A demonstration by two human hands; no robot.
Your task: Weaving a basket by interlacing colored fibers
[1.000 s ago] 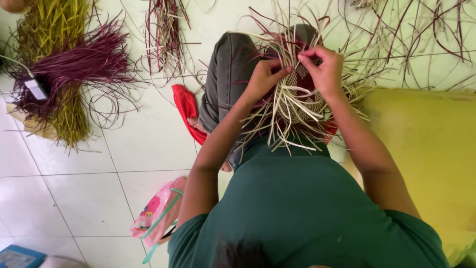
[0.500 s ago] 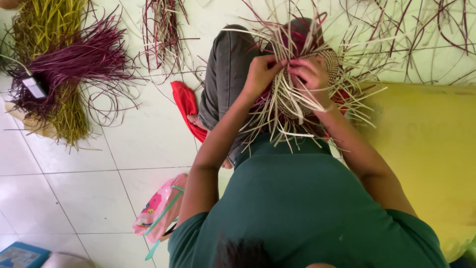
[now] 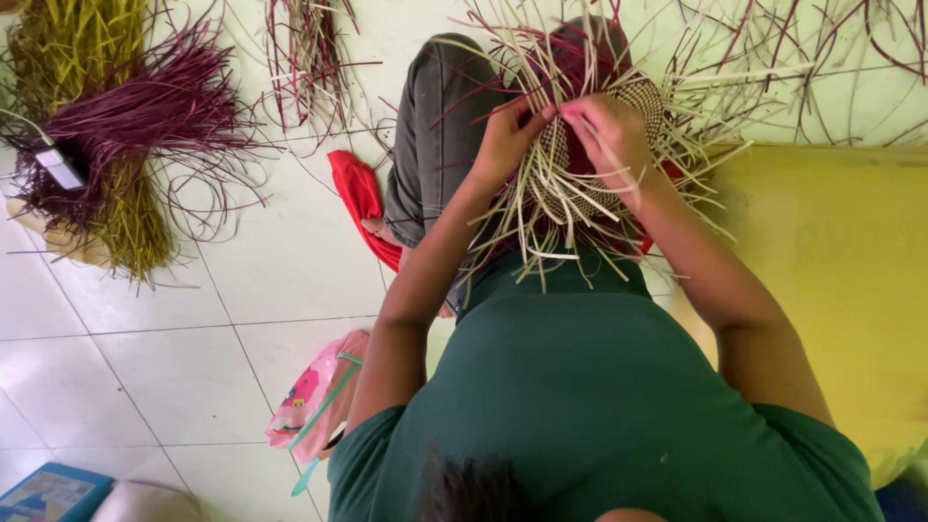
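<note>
Hands meet over the woven piece (image 3: 590,164), which is held above the lap against a grey trouser leg (image 3: 435,135). Pale strips are pinched in the closed left hand (image 3: 507,140); the right hand (image 3: 614,135) seems curled around a strand, though its fingertips are hidden. Purple reeds (image 3: 145,116) lie well apart.

Home weaving workspace indicated: pale tiled floor (image 3: 174,358), dyed purple and green straw bundles (image 3: 106,135) laid out, yellow mat (image 3: 831,271) spread.
</note>
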